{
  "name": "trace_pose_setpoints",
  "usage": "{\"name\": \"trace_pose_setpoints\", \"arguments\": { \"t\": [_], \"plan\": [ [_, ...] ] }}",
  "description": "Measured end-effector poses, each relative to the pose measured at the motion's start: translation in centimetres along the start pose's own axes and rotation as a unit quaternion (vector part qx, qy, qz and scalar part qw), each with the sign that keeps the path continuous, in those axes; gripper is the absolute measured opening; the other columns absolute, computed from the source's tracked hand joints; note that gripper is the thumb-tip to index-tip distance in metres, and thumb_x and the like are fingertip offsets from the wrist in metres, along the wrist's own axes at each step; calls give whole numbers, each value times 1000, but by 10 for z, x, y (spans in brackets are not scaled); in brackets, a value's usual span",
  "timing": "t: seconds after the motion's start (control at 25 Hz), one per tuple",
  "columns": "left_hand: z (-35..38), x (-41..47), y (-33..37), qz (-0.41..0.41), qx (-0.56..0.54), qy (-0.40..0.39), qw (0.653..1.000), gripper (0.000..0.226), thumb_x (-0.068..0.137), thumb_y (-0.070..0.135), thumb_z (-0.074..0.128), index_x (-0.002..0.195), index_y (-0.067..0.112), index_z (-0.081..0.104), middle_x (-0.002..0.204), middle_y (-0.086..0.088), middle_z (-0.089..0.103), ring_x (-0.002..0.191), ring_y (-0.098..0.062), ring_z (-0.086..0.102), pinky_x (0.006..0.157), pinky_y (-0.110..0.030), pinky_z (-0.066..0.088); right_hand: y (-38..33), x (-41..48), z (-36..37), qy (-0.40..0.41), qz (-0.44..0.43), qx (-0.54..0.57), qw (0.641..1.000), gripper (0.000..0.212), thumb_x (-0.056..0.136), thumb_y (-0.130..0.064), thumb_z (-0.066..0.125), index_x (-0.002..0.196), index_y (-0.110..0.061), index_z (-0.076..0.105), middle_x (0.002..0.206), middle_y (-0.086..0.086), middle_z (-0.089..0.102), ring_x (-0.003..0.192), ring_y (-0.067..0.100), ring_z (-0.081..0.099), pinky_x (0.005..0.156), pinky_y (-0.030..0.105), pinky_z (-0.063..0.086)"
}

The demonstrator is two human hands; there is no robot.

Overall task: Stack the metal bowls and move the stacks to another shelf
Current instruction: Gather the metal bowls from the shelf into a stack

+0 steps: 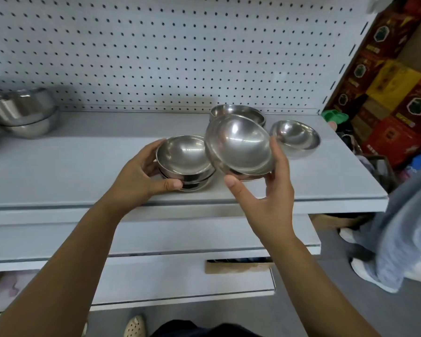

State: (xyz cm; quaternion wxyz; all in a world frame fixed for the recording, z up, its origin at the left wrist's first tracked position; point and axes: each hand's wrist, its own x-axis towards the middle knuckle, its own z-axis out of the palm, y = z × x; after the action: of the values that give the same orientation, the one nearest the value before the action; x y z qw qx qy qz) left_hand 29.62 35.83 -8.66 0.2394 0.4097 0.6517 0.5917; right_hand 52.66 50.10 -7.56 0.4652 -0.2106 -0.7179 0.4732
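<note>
metal bowls (184, 155) sit on a white shelf (83, 166) before pegboard (156, 45): one stack gripped by the left hand (141, 176), one tilted bowl (238, 144) clasped in the right hand (267, 190), two more (294, 136) behind.

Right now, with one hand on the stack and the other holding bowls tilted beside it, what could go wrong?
1. The right hand pinches the tilted bowls by their rims only; smooth steel might slip from that grip.
2. The stack under the left hand looks uneven and sits near the shelf front edge; a hard landing could push it off.
3. The single bowl sits just beyond the right hand and could be knocked.
</note>
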Motion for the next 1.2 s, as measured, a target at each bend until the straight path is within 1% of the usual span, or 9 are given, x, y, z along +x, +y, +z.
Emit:
{"name": "trace_pose_setpoints", "arguments": {
  "t": [0.12, 0.24, 0.36, 0.56, 0.72, 0.88, 1.04, 1.12, 1.2],
  "plan": [
    [-17, -2, 3, -6, 10, -39, 999, 101, 60, 15, 101, 148, 27, 53, 142, 8, 66, 130, -12, 63, 100, -20, 52, -8, 14, 14, -98, 28, 10, 995, 105, 70, -65, 86, 157, -47, 31, 156, -24, 44, 146, 4, 42, 118, 35, 41],
    [-36, -12, 5, -28, 14, -55, 998, 98, 57, 23, 98, 143, 38, 55, 139, 10, 67, 130, -11, 64, 97, -18, 52, -9, 24, 33, -165, 48, -4, 985, 110, 64, -68, 86, 157, -47, 31, 156, -22, 45, 144, 1, 43, 119, 37, 41],
    [-45, -17, 5, -36, 22, -65, 997, 100, 60, 21, 96, 149, 34, 50, 142, 8, 66, 133, -13, 61, 101, -20, 51, -9, 30, 54, -218, 53, -37, 974, 110, 61, -74, 84, 154, -51, 29, 158, -28, 40, 146, -4, 37, 122, 36, 37],
    [-40, -20, 6, -31, 19, -74, 997, 103, 67, 15, 93, 156, 26, 43, 152, 6, 58, 142, -15, 53, 117, -32, 44, -2, 34, 64, -269, 78, -23, 960, 114, 57, -82, 80, 154, -54, 27, 133, -61, 33, 130, -29, 33, 110, 13, 31],
    [-37, -22, 7, -36, 16, -76, 996, 101, 73, 13, 92, 158, 28, 40, 153, 9, 56, 144, -12, 50, 121, -35, 40, 6, 36, 56, -284, 94, 0, 954, 114, 60, -76, 82, 157, -52, 27, 144, -50, 36, 144, -10, 35, 121, 26, 32],
    [-28, -29, 7, -40, 22, -55, 997, 108, 72, 26, 92, 161, 32, 32, 156, 15, 51, 146, -6, 46, 124, -40, 37, 10, 25, 34, -228, 75, 19, 971, 98, 67, -69, 83, 152, -45, 40, 146, -29, 53, 140, -4, 47, 117, 29, 39],
    [5, -41, 9, -45, -10, 73, 996, 145, 51, 51, 100, 161, 50, 6, 167, 21, 30, 150, -3, 37, 121, -38, 38, 19, 12, 8, -54, 51, -7, 997, 62, 78, -51, 84, 132, -30, 61, 117, -12, 71, 116, 13, 67, 101, 33, 55],
    [30, -43, 9, -18, 1, 132, 991, 145, 49, 55, 99, 160, 52, 6, 162, 28, 30, 146, 5, 39, 114, -24, 42, 25, 16, -5, 56, 35, -56, 996, 51, 82, -44, 85, 123, -28, 61, 116, -9, 66, 110, 14, 65, 98, 37, 56],
    [49, -40, 8, 5, 14, 175, 984, 141, 53, 53, 97, 162, 44, 8, 144, 48, 36, 132, 22, 41, 101, -4, 41, 36, 26, -20, 132, 26, -114, 984, 63, 81, -44, 86, 130, -22, 54, 128, -6, 53, 120, 15, 57, 102, 39, 51]
  ]
}}
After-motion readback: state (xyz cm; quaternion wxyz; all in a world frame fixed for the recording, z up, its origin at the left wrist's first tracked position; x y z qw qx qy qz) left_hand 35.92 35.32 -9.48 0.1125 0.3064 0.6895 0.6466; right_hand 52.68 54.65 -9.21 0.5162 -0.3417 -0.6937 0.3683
